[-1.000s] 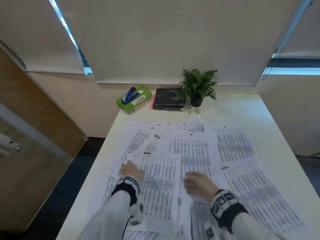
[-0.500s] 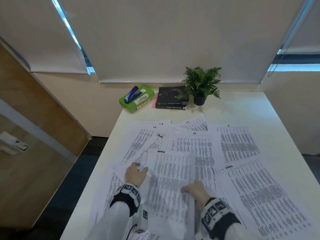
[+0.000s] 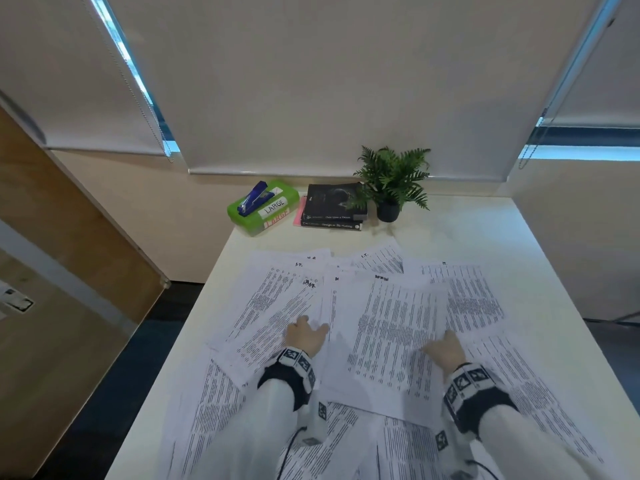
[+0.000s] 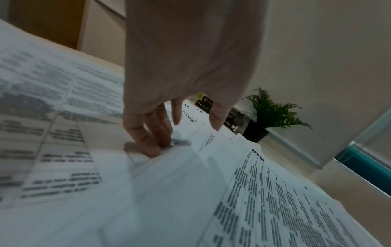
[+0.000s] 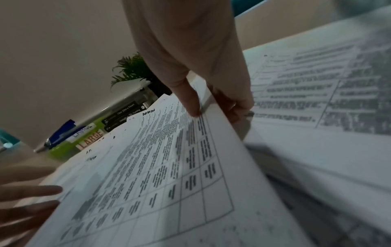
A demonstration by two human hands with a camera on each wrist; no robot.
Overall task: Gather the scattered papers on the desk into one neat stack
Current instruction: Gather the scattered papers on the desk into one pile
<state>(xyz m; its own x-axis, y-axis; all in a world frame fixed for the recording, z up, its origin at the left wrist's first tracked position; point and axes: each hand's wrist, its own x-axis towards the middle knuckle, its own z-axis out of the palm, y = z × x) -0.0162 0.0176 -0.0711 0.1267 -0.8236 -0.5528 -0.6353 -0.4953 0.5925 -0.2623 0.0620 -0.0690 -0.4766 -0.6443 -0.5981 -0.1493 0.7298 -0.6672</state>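
Note:
Several printed sheets [image 3: 277, 306] lie overlapping across the white desk [image 3: 485, 244]. One sheet marked ADMIN [image 3: 388, 341] sits on top in the middle, between my hands. My right hand [image 3: 443, 348] pinches its right edge; in the right wrist view the thumb [image 5: 192, 103] lies on top of the ADMIN sheet [image 5: 169, 167], with the other fingers curled underneath. My left hand [image 3: 306, 336] is at the sheet's left edge. In the left wrist view its fingertips [image 4: 152, 143] press down on the papers with the thumb held apart.
At the desk's back stand a green box [image 3: 263, 211] with a blue stapler [image 3: 252, 199] on it, two dark books [image 3: 334, 207] and a small potted plant [image 3: 393, 181]. Bare desk shows at the back right. The left desk edge drops to dark floor.
My right hand has taken the ADMIN sheet by its right edge, lifted it and carried it farther out and to the right. My left hand followed along the sheet's left edge.

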